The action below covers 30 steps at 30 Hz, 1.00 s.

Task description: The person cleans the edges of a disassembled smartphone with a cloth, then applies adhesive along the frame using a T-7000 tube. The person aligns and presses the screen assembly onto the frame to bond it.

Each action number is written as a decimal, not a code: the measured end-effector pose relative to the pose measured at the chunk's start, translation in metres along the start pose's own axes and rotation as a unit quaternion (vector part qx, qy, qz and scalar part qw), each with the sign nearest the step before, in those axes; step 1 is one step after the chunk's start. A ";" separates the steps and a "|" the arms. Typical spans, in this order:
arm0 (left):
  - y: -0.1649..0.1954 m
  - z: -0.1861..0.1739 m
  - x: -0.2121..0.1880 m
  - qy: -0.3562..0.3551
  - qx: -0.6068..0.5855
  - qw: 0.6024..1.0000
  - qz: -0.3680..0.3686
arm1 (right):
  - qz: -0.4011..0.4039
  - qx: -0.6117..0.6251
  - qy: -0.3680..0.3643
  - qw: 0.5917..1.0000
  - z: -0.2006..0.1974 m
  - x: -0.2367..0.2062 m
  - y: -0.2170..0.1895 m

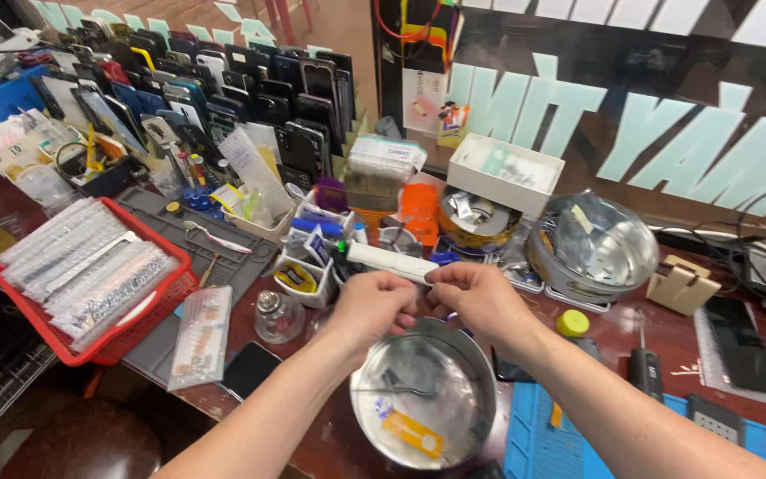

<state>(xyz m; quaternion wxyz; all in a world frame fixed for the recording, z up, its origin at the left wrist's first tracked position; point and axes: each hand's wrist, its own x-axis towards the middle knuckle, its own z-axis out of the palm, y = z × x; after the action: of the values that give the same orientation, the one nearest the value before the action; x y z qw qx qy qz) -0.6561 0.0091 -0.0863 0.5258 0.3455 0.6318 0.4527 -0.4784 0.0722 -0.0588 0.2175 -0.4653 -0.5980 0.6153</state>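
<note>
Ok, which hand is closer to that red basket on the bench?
Left. The left hand is nearer the red basket. The right hand is farther off, beyond the left hand, both above the metal bowl.

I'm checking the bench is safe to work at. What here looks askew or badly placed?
The red basket of clear packets juts over the bench's front edge. Both hands meet above the round metal tin, whose contents stay inside.

Clearances around both hands: steel bowl (425, 404) directly beneath them; glass jar (278, 317) and small bins (305, 275) crowd the left; red basket (90, 277) farther left; open tabletop (667, 333) lies right, before the second bowl (592, 244).
</note>
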 end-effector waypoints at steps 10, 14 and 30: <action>0.000 -0.159 0.056 0.148 0.352 0.915 0.130 | 0.018 -0.060 0.026 0.998 0.046 0.043 -0.017; -0.009 -0.163 0.062 0.137 0.338 0.918 0.155 | 0.040 -0.044 0.051 0.997 0.046 0.053 -0.021; -0.014 -0.176 0.092 0.098 0.186 0.967 0.146 | 0.067 -0.039 0.038 0.996 0.066 0.073 -0.026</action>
<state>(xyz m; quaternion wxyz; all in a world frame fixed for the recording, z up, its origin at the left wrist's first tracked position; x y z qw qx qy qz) -0.8471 0.0512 -0.1252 0.3162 0.4800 0.6959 0.4306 -0.5754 0.1016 -0.0672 0.1796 -0.5352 -0.5807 0.5866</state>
